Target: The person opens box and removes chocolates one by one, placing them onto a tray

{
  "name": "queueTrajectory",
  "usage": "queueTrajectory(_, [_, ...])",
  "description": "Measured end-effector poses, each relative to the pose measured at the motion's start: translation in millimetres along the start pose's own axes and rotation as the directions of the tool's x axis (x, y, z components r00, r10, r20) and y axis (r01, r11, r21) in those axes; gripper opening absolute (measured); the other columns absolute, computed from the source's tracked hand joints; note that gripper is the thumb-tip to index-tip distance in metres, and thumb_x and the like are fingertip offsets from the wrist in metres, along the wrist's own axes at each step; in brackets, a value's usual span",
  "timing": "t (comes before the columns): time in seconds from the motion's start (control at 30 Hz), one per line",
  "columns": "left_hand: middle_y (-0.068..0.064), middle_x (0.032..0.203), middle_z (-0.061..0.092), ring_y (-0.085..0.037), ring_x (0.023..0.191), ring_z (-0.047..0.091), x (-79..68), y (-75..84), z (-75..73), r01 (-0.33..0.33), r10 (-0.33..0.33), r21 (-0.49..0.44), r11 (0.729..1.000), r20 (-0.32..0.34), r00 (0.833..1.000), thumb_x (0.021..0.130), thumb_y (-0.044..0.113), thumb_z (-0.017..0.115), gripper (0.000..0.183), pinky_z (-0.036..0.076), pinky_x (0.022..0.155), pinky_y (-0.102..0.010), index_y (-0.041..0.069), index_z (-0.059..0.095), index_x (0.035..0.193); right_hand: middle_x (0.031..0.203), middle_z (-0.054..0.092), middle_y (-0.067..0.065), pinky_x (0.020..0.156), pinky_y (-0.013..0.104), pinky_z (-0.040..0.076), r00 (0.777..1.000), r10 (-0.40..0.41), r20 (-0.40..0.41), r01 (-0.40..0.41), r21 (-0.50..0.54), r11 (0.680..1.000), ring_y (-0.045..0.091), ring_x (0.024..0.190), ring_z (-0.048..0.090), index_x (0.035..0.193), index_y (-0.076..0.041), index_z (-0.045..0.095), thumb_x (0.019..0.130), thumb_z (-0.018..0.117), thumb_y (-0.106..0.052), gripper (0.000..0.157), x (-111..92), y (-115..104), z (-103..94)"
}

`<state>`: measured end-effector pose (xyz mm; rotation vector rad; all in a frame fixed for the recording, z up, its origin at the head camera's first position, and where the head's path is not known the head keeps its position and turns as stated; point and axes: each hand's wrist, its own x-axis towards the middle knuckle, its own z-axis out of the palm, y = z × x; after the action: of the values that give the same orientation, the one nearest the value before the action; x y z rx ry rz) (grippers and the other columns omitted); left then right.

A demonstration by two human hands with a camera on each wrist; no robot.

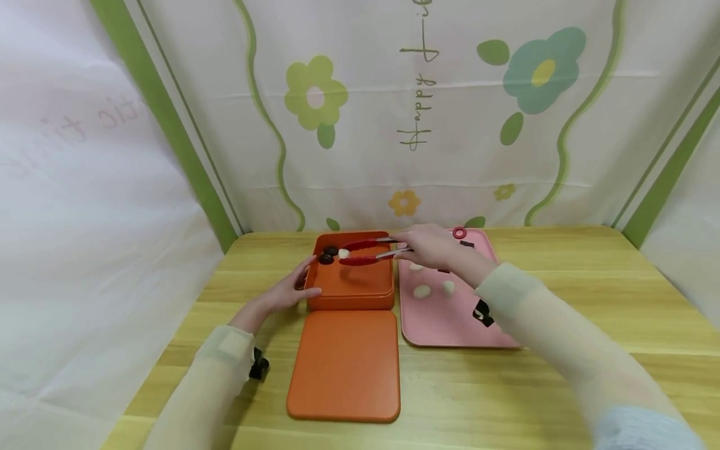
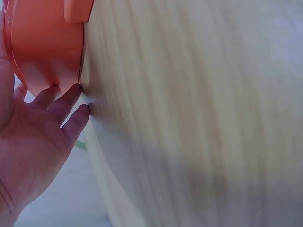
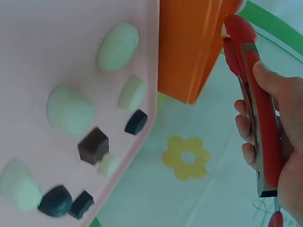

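My right hand (image 1: 430, 247) grips a pair of red-and-metal tongs (image 3: 263, 123), their red tips over the open orange box (image 1: 365, 286). Between those tips is a small white piece (image 1: 344, 254). Two dark brown pieces (image 1: 325, 258) lie inside the box near its left wall. My left hand (image 1: 287, 290) rests against the box's left side, thumb by the front corner and fingers spread along the wall. In the left wrist view its fingertips meet the orange wall low down, near the tabletop.
A pink tray (image 1: 450, 328) lies right of the box, bearing several white pieces (image 3: 71, 109) and dark pieces (image 3: 93, 145). The flat orange lid (image 1: 344, 369) lies in front of the box on the wooden table (image 1: 461, 400). Behind the table hangs a flowered curtain (image 1: 360, 156).
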<state>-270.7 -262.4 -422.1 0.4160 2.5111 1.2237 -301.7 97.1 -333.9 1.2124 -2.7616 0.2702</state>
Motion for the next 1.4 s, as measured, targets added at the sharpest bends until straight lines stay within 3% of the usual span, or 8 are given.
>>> queueTrajectory(0.23, [-0.024,0.158,0.015,-0.041,0.143,0.018,-0.6,-0.9,1.4,0.003,-0.003,0.009,1.000,0.002,1.000,0.095,0.032,0.065,0.086,0.019,0.112,-0.057,0.023,0.008,0.158,0.119,0.066,0.002,0.074,0.040,0.053,0.997,-0.005,-0.079,0.005,0.009,1.000,0.011,0.075,0.065,0.128,-0.017,0.064,0.091,0.069,-0.035,0.041,-27.5,2.8,-19.2])
queueTrajectory(0.4, [-0.027,0.157,0.015,-0.043,0.142,0.016,-5.6,6.7,2.5,-0.007,0.007,-0.004,1.000,0.009,1.000,0.096,0.024,0.065,0.085,0.018,0.111,-0.058,0.018,0.008,0.158,0.121,0.066,0.005,0.080,0.044,0.052,0.996,0.016,-0.092,-0.017,-0.014,1.000,0.015,0.085,0.068,0.128,-0.014,0.064,0.091,0.070,-0.034,0.042,-46.8,2.0,-31.5])
queueTrajectory(0.47, [-0.027,0.157,0.014,-0.043,0.142,0.016,-6.1,7.0,2.5,-0.003,0.003,-0.009,1.000,0.010,1.000,0.096,0.022,0.064,0.084,0.018,0.111,-0.058,0.018,0.007,0.158,0.121,0.066,0.006,0.081,0.045,0.052,0.993,0.005,-0.114,-0.010,-0.046,0.999,0.025,0.103,0.064,0.127,-0.013,0.065,0.090,0.071,-0.033,0.043,-53.7,2.7,-35.1])
queueTrajectory(0.6, [-0.026,0.157,0.013,-0.042,0.143,0.016,-4.1,-1.0,2.3,-0.003,0.003,-0.017,1.000,0.003,1.000,0.097,0.025,0.063,0.084,0.018,0.112,-0.057,0.022,0.007,0.158,0.121,0.066,0.009,0.081,0.048,0.052,0.991,-0.004,-0.137,-0.004,-0.058,0.998,0.028,0.105,0.063,0.129,-0.010,0.064,0.089,0.071,-0.031,0.046,-68.2,4.9,-40.2])
queueTrajectory(0.77, [-0.027,0.156,0.016,-0.042,0.142,0.018,-4.5,-4.1,3.8,0.004,-0.004,-0.022,1.000,0.004,1.000,0.095,0.028,0.065,0.085,0.019,0.112,-0.056,0.023,0.007,0.158,0.118,0.067,0.007,0.066,0.039,0.052,0.986,-0.029,-0.162,0.016,-0.081,0.997,0.023,0.089,0.064,0.134,-0.012,0.060,0.087,0.074,-0.028,0.052,-89.2,8.3,-42.6])
queueTrajectory(0.9, [-0.027,0.156,0.017,-0.042,0.142,0.019,-5.2,-3.9,6.0,0.003,-0.003,-0.024,1.000,0.008,1.000,0.095,0.029,0.065,0.086,0.019,0.112,-0.056,0.024,0.008,0.158,0.115,0.068,0.005,0.053,0.028,0.042,0.976,-0.058,-0.209,0.038,-0.100,0.994,0.014,0.070,0.056,0.133,-0.014,0.061,0.085,0.077,-0.026,0.053,-107.7,12.0,-43.5])
queueTrajectory(1.2, [-0.027,0.155,0.019,-0.043,0.141,0.022,-5.8,-0.4,5.5,-0.005,0.005,-0.035,0.999,-0.005,1.000,0.094,0.030,0.066,0.086,0.021,0.111,-0.056,0.024,0.009,0.158,0.104,0.069,0.009,0.053,0.031,0.045,0.958,-0.053,-0.281,0.016,-0.131,0.991,0.013,0.067,0.060,0.124,-0.012,0.067,0.077,0.082,-0.024,0.052,-150.5,18.4,-45.3])
queueTrajectory(1.4, [-0.028,0.155,0.017,-0.044,0.141,0.019,-4.9,1.6,3.8,-0.018,0.018,-0.019,1.000,-0.001,1.000,0.095,0.031,0.065,0.086,0.020,0.111,-0.057,0.023,0.007,0.158,0.099,0.070,0.003,0.056,0.032,0.050,0.949,-0.101,-0.299,0.059,-0.145,0.988,0.009,0.068,0.061,0.121,-0.011,0.069,0.085,0.075,-0.040,0.046,-170.9,22.0,-43.3])
